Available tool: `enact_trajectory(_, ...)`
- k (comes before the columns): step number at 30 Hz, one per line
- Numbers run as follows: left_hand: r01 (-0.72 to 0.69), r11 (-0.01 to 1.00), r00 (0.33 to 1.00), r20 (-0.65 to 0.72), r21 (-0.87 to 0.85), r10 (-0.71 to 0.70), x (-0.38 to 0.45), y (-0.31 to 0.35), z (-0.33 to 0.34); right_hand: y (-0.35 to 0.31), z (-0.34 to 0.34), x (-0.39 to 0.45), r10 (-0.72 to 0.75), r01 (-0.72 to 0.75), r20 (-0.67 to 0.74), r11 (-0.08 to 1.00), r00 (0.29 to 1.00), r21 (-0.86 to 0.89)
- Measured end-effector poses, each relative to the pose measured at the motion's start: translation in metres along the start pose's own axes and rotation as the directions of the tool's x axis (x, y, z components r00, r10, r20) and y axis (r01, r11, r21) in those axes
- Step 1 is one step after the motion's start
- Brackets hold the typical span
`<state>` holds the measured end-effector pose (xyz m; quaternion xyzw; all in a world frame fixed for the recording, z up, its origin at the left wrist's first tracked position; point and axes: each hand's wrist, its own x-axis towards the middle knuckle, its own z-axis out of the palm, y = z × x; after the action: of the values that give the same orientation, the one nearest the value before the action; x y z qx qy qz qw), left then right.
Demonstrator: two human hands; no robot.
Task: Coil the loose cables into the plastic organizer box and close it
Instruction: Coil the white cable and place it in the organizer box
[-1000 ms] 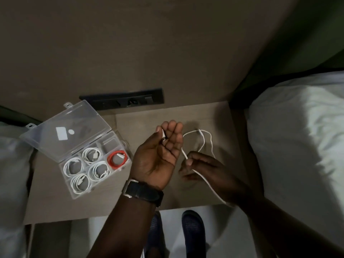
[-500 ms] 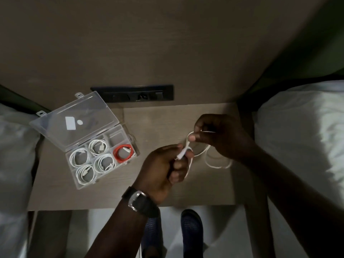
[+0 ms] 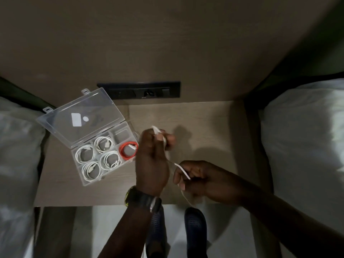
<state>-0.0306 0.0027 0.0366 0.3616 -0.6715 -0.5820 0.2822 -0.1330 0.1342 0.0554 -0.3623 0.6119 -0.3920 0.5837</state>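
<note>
A clear plastic organizer box [image 3: 130, 134] lies open on the left of the wooden bedside table [image 3: 204, 127], its lid [image 3: 81, 116] tilted back. Several compartments hold coiled white cables [image 3: 84, 154] and one holds a coiled red cable [image 3: 128, 150]; the far right compartment looks empty. My left hand [image 3: 151, 157], a watch on its wrist, is shut on one end of a loose white cable [image 3: 181, 169] just right of the box. My right hand [image 3: 202, 178] pinches the same cable lower down, and the cable's tail hangs past the table's front edge.
A black socket strip [image 3: 138, 90] is set in the wall panel behind the table. White bedding lies on both sides, a left bed [image 3: 16, 146] and a right bed [image 3: 305, 142]. My two dark shoes [image 3: 195, 224] show on the floor below the table's front edge.
My left hand rose toward the box with the cable end. My right hand dropped from the far side of the table to the near edge, drawing the cable out below the left hand.
</note>
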Motion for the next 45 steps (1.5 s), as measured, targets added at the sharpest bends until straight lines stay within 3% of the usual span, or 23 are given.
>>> enact_trajectory(1, -0.09, 0.97, 0.988, 0.143, 0.225, 0.058, -0.002, -0.004, -0.002, -0.004, -0.004, 0.001, -0.03, 0.028, -0.018, 0.996, 0.999, -0.087)
enact_trajectory(3, -0.043, 0.929, 0.935, 0.343, 0.368, -0.093, -0.008, -0.004, -0.004, -0.012, -0.019, 0.004, -0.127, 0.086, -0.083, 0.917, 0.988, -0.389)
enact_trajectory(5, 0.272, 0.945, 0.838, 0.438, 0.18, -0.325, -0.014, 0.004, -0.004, -0.02, -0.036, 0.01, -0.211, 0.08, -0.137, 0.774, 0.968, -0.628)
enact_trajectory(7, 0.542, 0.84, 0.753, 0.451, -0.013, -0.479, -0.015, 0.012, -0.007, -0.02, -0.043, 0.017, -0.259, 0.072, -0.216, 0.78, 0.942, -0.622)
enact_trajectory(10, 0.805, 0.547, 0.564, 0.584, -0.231, -0.584, -0.009, 0.024, -0.021, -0.008, -0.035, 0.028, -0.295, 0.026, -0.471, 0.867, 0.831, -0.498)
enact_trajectory(12, 0.868, 0.347, 0.493, 0.701, -0.356, -0.515, -0.006, 0.032, -0.028, 0.004, -0.023, 0.031, -0.258, -0.039, -0.571, 0.889, 0.78, -0.455)
enact_trajectory(16, 0.667, 0.177, 0.702, 0.53, -0.724, -0.476, 0.009, 0.03, -0.041, 0.025, 0.024, 0.016, -0.154, -0.039, -0.415, 0.906, 0.897, -0.422)
enact_trajectory(18, 0.536, 0.282, 0.777, 0.335, -0.796, -0.534, 0.015, 0.022, -0.046, 0.026, 0.049, 0.004, -0.111, -0.007, -0.198, 0.855, 0.974, -0.519)
enact_trajectory(19, 0.484, 0.441, 0.823, 0.222, -0.755, -0.523, 0.014, 0.015, -0.047, 0.024, 0.057, -0.001, -0.096, 0.003, -0.131, 0.819, 0.987, -0.573)
enact_trajectory(21, 0.327, 0.887, 0.944, 0.065, -0.327, -0.324, 0.004, 0.005, -0.047, 0.009, 0.058, -0.005, -0.122, 0.043, -0.073, 0.747, 0.99, -0.664)
enact_trajectory(22, 0.198, 0.98, 0.972, 0.136, -0.033, -0.191, -0.005, 0.0, -0.046, -0.002, 0.052, -0.006, -0.183, 0.08, -0.074, 0.708, 0.98, -0.702)
enact_trajectory(24, 0.074, 0.969, 0.91, 0.382, 0.235, -0.162, -0.02, -0.004, -0.046, -0.026, 0.032, -0.005, -0.347, 0.14, -0.136, 0.664, 0.928, -0.735)
enact_trajectory(25, 0.164, 0.964, 0.864, 0.44, 0.211, -0.244, -0.025, -0.001, -0.048, -0.034, 0.019, -0.003, -0.4, 0.143, -0.191, 0.668, 0.896, -0.73)
enact_trajectory(27, 0.469, 0.883, 0.765, 0.501, -0.002, -0.405, -0.032, 0.009, -0.052, -0.043, -0.003, 0.006, -0.423, 0.158, -0.278, 0.746, 0.862, -0.646)
enact_trajectory(30, 0.746, 0.479, 0.66, 0.607, -0.463, -0.442, -0.028, 0.036, -0.054, -0.033, 0.001, 0.026, -0.309, 0.176, -0.422, 0.929, 0.852, -0.325)
enact_trajectory(32, 0.692, 0.198, 0.706, 0.594, -0.694, -0.384, -0.015, 0.045, -0.058, -0.015, 0.026, 0.035, -0.218, 0.143, -0.463, 0.971, 0.859, -0.192)
enact_trajectory(34, 0.545, 0.11, 0.791, 0.465, -0.831, -0.398, 0.002, 0.044, -0.067, 0.005, 0.059, 0.031, -0.192, 0.119, -0.393, 0.972, 0.899, -0.203)
enact_trajectory(35, 0.48, 0.174, 0.826, 0.376, -0.86, -0.42, 0.01, 0.04, -0.072, 0.014, 0.074, 0.025, -0.213, 0.108, -0.332, 0.945, 0.919, -0.307)
enact_trajectory(37, 0.359, 0.498, 0.896, 0.142, -0.79, -0.421, 0.017, 0.027, -0.078, 0.023, 0.097, 0.011, -0.238, 0.116, -0.176, 0.849, 0.955, -0.516)
enact_trajectory(39, 0.247, 0.89, 0.966, 0.028, -0.384, -0.257, 0.007, 0.013, -0.076, 0.018, 0.102, 0.001, -0.226, 0.13, -0.111, 0.824, 0.968, -0.551)
enact_trajectory(40, 0.168, 0.98, 0.981, 0.113, -0.108, -0.155, -0.004, 0.007, -0.072, 0.011, 0.095, -0.001, -0.258, 0.144, -0.109, 0.787, 0.96, -0.6)
enact_trajectory(42, 0.04, 0.974, 0.926, 0.358, 0.223, -0.121, -0.028, -0.003, -0.065, -0.011, 0.068, -0.002, -0.376, 0.149, -0.179, 0.696, 0.909, -0.702)
enact_trajectory(45, 0.364, 0.931, 0.84, 0.427, 0.014, -0.334, -0.047, 0.0, -0.065, -0.037, 0.011, 0.0, -0.374, 0.117, -0.301, 0.775, 0.877, -0.622)
